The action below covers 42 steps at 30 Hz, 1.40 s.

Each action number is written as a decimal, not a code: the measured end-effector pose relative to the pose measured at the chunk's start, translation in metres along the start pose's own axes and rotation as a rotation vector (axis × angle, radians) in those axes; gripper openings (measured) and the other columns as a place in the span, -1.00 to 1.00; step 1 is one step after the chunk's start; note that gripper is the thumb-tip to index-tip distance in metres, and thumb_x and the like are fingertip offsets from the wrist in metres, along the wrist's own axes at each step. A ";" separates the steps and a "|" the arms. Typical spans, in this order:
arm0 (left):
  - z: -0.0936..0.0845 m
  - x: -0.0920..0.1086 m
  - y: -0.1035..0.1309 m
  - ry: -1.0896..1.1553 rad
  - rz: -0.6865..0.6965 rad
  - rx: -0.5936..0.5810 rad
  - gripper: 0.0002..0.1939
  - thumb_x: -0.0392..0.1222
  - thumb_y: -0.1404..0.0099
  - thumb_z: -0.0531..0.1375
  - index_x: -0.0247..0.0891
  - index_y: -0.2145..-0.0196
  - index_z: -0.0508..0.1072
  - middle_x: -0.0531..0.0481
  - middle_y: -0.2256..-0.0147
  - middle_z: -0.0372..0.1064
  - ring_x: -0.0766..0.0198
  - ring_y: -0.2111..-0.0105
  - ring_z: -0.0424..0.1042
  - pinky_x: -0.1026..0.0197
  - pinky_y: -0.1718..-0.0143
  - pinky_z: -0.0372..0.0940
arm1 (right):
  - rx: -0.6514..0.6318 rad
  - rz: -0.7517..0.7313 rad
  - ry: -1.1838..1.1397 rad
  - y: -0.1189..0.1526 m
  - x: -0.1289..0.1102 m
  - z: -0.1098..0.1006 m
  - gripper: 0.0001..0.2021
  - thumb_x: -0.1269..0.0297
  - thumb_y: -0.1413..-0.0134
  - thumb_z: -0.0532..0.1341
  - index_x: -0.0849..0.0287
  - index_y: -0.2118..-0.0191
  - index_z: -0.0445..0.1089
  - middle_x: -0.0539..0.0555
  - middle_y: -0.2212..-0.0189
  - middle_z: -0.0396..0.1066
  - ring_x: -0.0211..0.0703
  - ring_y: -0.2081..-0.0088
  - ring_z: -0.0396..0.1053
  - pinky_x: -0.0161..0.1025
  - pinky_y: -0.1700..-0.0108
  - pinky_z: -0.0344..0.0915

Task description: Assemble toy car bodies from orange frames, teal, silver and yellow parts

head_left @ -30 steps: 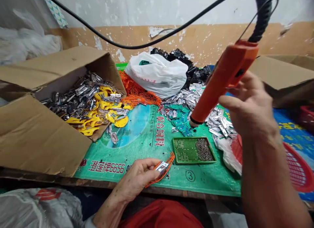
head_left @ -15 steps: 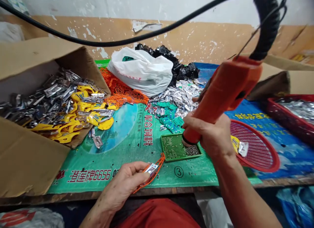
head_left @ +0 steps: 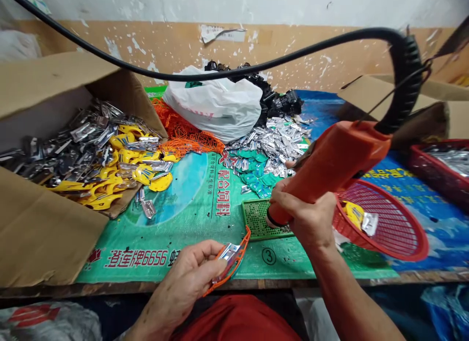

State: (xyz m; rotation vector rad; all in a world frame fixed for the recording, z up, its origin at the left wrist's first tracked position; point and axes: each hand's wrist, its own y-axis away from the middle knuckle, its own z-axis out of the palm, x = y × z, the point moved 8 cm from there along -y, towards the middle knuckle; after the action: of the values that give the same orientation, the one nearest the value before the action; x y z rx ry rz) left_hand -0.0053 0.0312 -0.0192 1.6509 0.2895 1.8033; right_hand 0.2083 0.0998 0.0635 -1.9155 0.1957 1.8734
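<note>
My left hand (head_left: 188,275) is closed, pinching a shiny metal piece (head_left: 230,253) together with a thin orange plastic frame (head_left: 242,253) near the table's front edge. My right hand (head_left: 311,221) wraps round an orange electric screwdriver (head_left: 326,160), which leans with its upper end toward the right. Its nose is down at a green tray (head_left: 252,223) with a grid of small holes; small dark screws lie in it, partly covered by the tool and hand. Whether the tip touches a screw is hidden.
On the left, a cardboard box (head_left: 44,238) spills metal pieces and yellow parts (head_left: 110,184). Behind are orange frames (head_left: 186,143), a white plastic bag (head_left: 216,106), black parts (head_left: 282,104), silver pieces and green parts (head_left: 256,170). Right is a red basket (head_left: 399,219). A black cable (head_left: 157,76) hangs across.
The screwdriver's upper end has dropped lower, and its nose has shifted left and nearer within the tray. My left hand keeps its hold on the metal piece and orange frame, almost unmoved.
</note>
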 end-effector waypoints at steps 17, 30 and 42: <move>-0.005 0.004 -0.003 -0.113 0.068 0.015 -0.73 -0.02 -0.14 0.23 -0.30 0.36 0.50 0.05 0.45 0.34 0.35 0.44 0.20 0.31 0.40 0.07 | 0.016 -0.055 0.065 0.004 -0.006 0.001 -0.86 0.36 0.35 0.37 0.18 0.56 0.41 -0.06 0.63 0.36 -0.27 0.59 0.28 -0.27 0.54 0.28; -0.002 0.011 -0.008 -0.153 0.085 0.031 -0.73 -0.08 -0.07 0.22 -0.33 0.33 0.47 0.04 0.46 0.36 0.36 0.48 0.21 0.30 0.44 0.04 | 0.039 -0.025 -0.029 0.000 -0.004 -0.007 -0.85 0.33 0.32 0.41 0.21 0.54 0.44 -0.01 0.54 0.40 -0.23 0.53 0.33 -0.21 0.46 0.32; 0.004 0.016 -0.011 -0.041 0.089 0.090 -0.80 -0.17 0.08 0.25 -0.30 0.43 0.50 0.08 0.53 0.36 0.35 0.51 0.22 0.28 0.46 0.04 | -0.252 -0.027 -0.278 0.031 -0.072 0.040 -0.74 0.37 0.19 0.35 0.02 0.28 0.40 -0.05 0.51 0.36 -0.15 0.48 0.35 -0.13 0.39 0.35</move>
State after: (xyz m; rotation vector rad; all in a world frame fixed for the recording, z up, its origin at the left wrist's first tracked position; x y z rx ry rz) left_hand 0.0022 0.0483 -0.0120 1.7863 0.2874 1.8432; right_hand 0.1546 0.0733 0.1275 -1.7716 -0.1593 2.2054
